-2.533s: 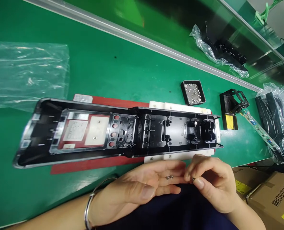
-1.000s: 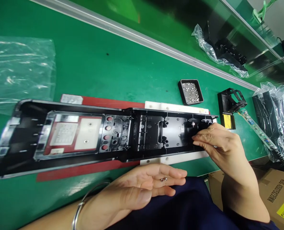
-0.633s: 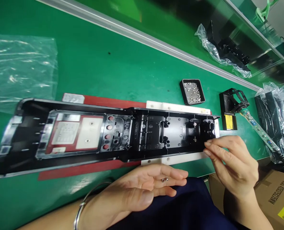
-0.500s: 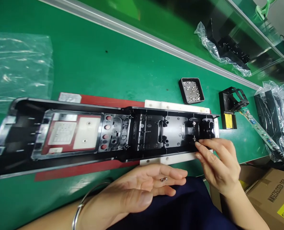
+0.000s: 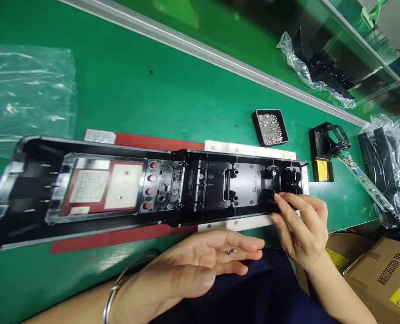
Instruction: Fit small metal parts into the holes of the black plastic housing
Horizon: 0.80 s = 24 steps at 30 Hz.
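Observation:
My left hand (image 5: 200, 258) is palm up below the panel, its fingers stretched out. Two small metal fasteners (image 5: 231, 251) rest loose on those fingers. My right hand (image 5: 303, 225) reaches over the near edge of a long black plastic housing (image 5: 216, 184), toward its right end. The index fingertip touches or covers a small post there, while the thumb is apart from it, with nothing visible between them. A second post with a shiny metal top (image 5: 274, 173) stands farther back in the housing. The housing lies hollow side up on a red board (image 5: 139, 139) with white blocks (image 5: 250, 148).
Behind the housing is a black tray (image 5: 270, 128) of small silver fasteners. A black holder (image 5: 323, 153) with a tool in it stands to the right, beside plastic-wrapped black parts (image 5: 388, 166). Clear plastic film (image 5: 27, 96) lies left; cardboard boxes (image 5: 382, 270) sit lower right.
My right hand has shifted slightly left; its thumb has come away from the index fingertip, which now covers the near post. The left hand and its fasteners have stayed nearly still.

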{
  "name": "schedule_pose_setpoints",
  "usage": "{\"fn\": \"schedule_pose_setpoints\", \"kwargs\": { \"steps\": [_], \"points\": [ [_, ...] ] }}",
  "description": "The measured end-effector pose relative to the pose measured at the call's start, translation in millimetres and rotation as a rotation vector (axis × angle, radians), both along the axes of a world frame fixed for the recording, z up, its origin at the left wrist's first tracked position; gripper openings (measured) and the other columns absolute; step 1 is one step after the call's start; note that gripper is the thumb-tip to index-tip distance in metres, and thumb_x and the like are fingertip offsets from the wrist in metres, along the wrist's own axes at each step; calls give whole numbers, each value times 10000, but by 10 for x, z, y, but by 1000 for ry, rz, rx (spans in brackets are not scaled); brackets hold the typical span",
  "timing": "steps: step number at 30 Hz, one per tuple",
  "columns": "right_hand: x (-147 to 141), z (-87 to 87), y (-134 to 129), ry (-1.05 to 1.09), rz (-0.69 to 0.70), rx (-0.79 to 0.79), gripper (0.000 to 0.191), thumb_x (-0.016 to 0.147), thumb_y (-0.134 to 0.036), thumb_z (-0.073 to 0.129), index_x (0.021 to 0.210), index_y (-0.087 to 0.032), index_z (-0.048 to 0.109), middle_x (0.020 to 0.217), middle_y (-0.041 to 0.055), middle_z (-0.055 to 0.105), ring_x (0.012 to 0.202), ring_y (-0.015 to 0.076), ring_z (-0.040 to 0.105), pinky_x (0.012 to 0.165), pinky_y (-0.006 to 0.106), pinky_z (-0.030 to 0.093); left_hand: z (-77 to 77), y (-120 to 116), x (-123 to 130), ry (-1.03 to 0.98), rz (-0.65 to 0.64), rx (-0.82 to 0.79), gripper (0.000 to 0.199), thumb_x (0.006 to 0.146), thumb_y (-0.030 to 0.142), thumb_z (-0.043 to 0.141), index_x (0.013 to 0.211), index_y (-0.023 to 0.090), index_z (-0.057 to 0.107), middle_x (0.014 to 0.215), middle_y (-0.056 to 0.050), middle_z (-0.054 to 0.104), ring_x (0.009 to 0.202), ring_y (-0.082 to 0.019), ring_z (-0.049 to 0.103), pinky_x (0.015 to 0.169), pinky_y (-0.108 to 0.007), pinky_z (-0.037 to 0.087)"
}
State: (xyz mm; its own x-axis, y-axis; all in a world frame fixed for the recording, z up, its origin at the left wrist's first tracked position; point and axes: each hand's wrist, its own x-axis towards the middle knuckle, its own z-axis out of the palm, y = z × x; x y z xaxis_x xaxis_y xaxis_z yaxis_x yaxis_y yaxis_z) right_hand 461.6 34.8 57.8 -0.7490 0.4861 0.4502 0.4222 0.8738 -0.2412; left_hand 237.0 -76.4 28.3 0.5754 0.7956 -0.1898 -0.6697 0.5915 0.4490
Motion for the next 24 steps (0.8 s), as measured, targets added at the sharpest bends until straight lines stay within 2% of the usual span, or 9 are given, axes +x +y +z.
{"fn": "schedule_pose_setpoints", "kwargs": {
  "steps": [4,6,10,14,17,20,24],
  "points": [
    [32,53,-63,140,-20,-41,345,985,22,589,1316,-73,616,1094,152,604,954,267,584,775,376,460,21,21,1,-52,12,4,580,869,504,702,1362,219,591,1421,-114,566,1354,-289,488,1105,-346,409],
    [36,106,-115,188,-18,-117,366,953,74,591,1281,-82,641,1030,126,599,885,234,573,721,350,446,33,34,7,-111,32,9,589,876,498,705,1385,234,573,1444,-105,552,1394,-284,450,1128,-346,391],
    [-25,203,-214,207,128,-343,242,917,112,601,1103,-31,663,963,115,601,815,196,557,677,326,449,34,57,36,-226,71,44,632,869,475,724,1423,235,535,1510,-81,485,1453,-270,371,1184,-351,347],
    [-137,217,-253,163,280,-489,167,967,44,575,1095,-23,659,957,128,621,811,214,568,656,342,453,28,59,70,-291,116,91,642,868,451,704,1429,194,526,1511,-72,483,1442,-252,387,1210,-351,322],
    [-192,204,-253,131,336,-540,167,993,16,559,1121,-25,658,973,132,621,833,225,563,675,347,451,41,41,81,-266,121,101,592,862,362,642,1424,209,533,1485,-20,516,1437,-250,391,1211,-346,310],
    [-214,204,-254,88,331,-549,180,1014,-5,543,1154,-40,651,944,122,603,819,227,540,673,350,438,41,27,86,-237,124,105,603,827,271,574,1426,220,533,1458,12,544,1440,-245,386,1213,-336,295],
    [-229,210,-259,54,312,-547,184,1027,-20,528,1164,-61,644,948,112,592,816,227,523,666,347,429,-4,30,92,-298,116,150,621,875,370,652,1453,204,496,1506,-25,492,1469,-255,338,1237,-343,268]
  ]
}}
